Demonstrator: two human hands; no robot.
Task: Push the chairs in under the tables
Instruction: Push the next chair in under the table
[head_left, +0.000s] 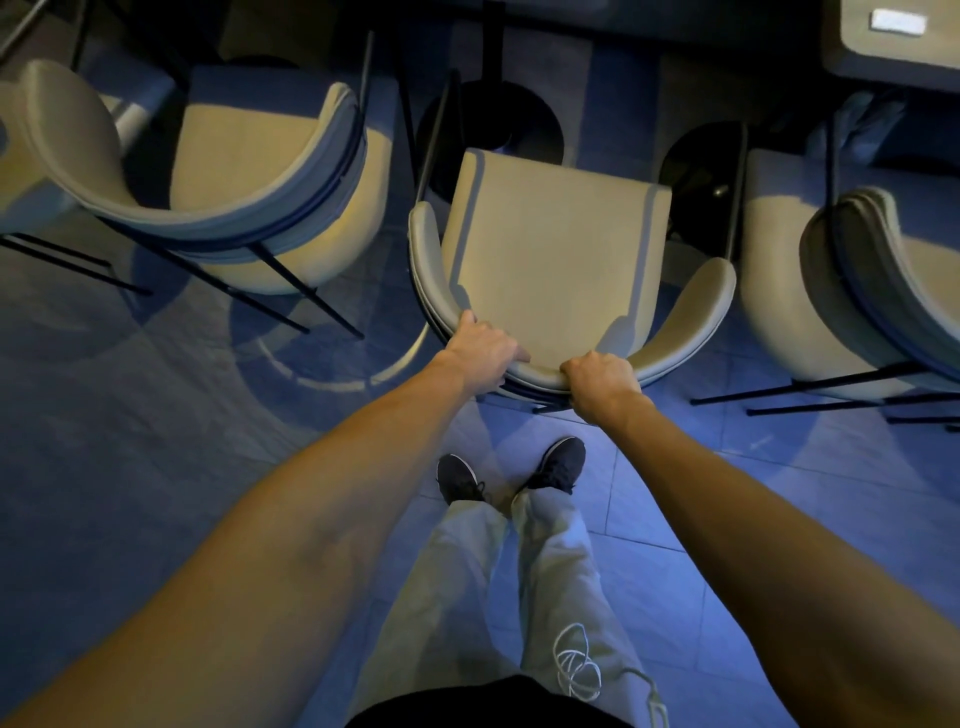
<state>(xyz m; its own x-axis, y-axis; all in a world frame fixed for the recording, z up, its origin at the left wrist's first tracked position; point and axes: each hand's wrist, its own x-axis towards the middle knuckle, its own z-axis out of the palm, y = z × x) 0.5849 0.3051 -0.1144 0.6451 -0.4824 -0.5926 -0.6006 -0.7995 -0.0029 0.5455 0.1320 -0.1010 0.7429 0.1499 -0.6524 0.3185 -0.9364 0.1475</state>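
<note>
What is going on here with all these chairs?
A person stands behind the middle chair and grips the top of its curved backrest with the left hand and the right hand. The seat faces the round table base ahead and does not look tucked in yet. Another chair on the left and a chair on the right stand beside it.

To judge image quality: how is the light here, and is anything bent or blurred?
Head view: dim bluish light, warmer on the beige padded chair that the left hand and right hand grip; wide-angle distortion bends the neighbouring chairs; the far table lies in shadow.
</note>
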